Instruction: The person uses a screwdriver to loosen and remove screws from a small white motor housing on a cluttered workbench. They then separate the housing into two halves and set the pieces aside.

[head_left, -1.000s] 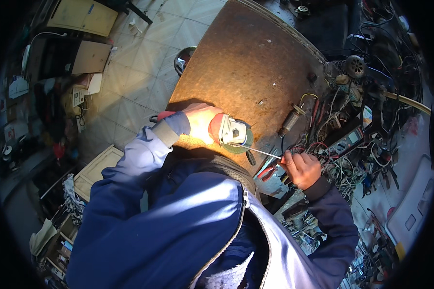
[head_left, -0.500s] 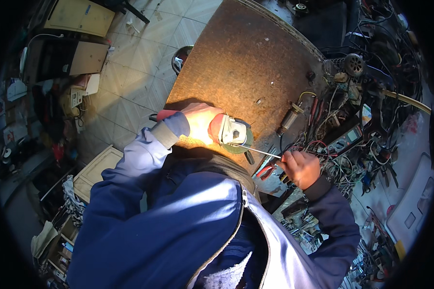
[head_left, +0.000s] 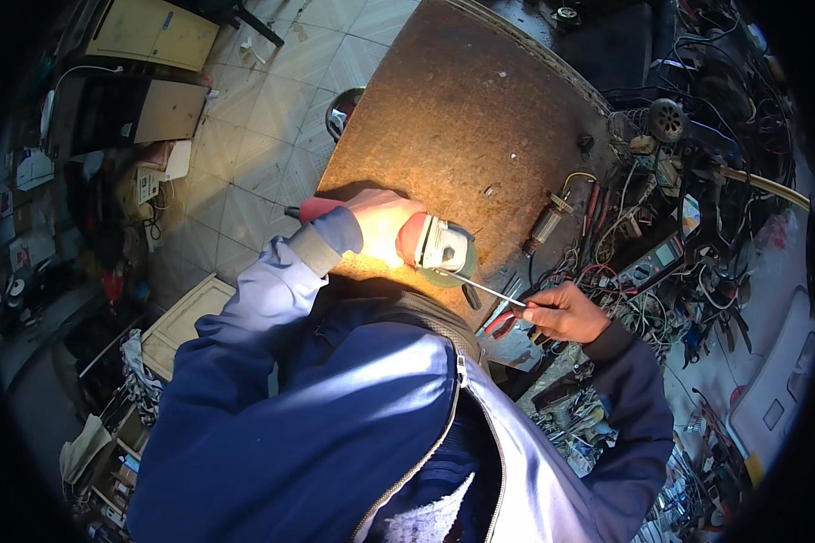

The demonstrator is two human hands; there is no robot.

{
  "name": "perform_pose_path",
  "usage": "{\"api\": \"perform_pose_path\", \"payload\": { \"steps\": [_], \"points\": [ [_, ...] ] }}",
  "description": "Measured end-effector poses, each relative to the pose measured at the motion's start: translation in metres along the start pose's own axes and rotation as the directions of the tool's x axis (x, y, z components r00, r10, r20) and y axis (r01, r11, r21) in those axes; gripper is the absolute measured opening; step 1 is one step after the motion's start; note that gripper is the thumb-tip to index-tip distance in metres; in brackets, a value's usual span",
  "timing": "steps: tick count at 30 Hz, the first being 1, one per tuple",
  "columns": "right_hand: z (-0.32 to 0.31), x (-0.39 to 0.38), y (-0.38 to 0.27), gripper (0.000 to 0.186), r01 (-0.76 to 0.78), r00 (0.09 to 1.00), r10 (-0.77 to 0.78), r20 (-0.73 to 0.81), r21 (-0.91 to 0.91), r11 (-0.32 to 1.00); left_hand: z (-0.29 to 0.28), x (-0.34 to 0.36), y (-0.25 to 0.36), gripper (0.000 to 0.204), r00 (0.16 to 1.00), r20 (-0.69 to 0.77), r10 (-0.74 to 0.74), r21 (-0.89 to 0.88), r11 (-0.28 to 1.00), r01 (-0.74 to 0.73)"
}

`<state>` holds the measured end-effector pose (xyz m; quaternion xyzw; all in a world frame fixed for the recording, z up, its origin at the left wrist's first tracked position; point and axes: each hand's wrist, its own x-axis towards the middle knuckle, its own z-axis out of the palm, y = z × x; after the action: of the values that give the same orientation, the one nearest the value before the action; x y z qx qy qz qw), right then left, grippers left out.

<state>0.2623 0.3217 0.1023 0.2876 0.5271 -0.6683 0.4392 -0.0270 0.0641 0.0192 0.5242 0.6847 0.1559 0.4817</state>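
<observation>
An angle grinder (head_left: 445,246) with a red body, a pale metal gear head and a green disc lies at the near edge of the rusty workbench (head_left: 444,118). My left hand (head_left: 378,226) is wrapped round its red body, pressing it to the bench. In my right hand (head_left: 566,312), to the right of the grinder, is a screwdriver (head_left: 486,288) with a long metal shaft; the fingers cover its handle. Its tip reaches the near side of the gear head. The exact contact point is too small to make out.
Red-handled pliers (head_left: 501,324) lie just below the screwdriver. On the bench's right side are a motor armature (head_left: 547,223), a multimeter (head_left: 650,262) and a heap of tangled wires (head_left: 697,290). A white plastic bin (head_left: 774,380) stands at the far right. Tiled floor (head_left: 254,136) shows at left.
My right hand has turned round the screwdriver handle, its fingers now pointing left along it. The grinder and my left hand have shifted very slightly to the right.
</observation>
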Motion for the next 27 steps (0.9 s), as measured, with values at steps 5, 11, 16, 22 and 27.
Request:
{"api": "perform_pose_path", "payload": {
  "steps": [5, 11, 16, 22, 27],
  "points": [
    [0.024, -0.004, -0.004, 0.032, 0.038, 0.607, -0.78, 0.151, -0.986, -0.161, 0.004, -0.003, -0.01, 0.059, 1.0, -0.027, -0.015, 0.015, 1.0, 0.016],
    [0.02, -0.006, -0.008, 0.039, 0.171, 0.597, -0.8, -0.055, -0.966, 0.194, 0.005, 0.001, -0.016, 0.063, 1.0, -0.01, -0.013, 0.006, 1.0, 0.014],
    [0.007, -0.012, -0.013, 0.033, 0.134, 0.957, -0.018, -0.29, 0.385, 0.913, -0.004, 0.005, -0.007, 0.068, 0.999, 0.021, -0.044, 0.005, 0.999, 0.044],
    [-0.002, 0.001, 0.001, 0.023, -0.033, 0.997, 0.053, -0.053, 0.323, 0.946, -0.006, 0.005, -0.014, 0.073, 0.996, -0.031, 0.08, 0.087, 0.993, -0.077],
    [-0.006, -0.001, -0.011, 0.025, -0.01, 0.994, 0.036, -0.105, 0.237, 0.971, 0.001, -0.011, -0.013, 0.085, 0.979, -0.204, 0.009, 0.033, 0.999, -0.002]
  ]
}}
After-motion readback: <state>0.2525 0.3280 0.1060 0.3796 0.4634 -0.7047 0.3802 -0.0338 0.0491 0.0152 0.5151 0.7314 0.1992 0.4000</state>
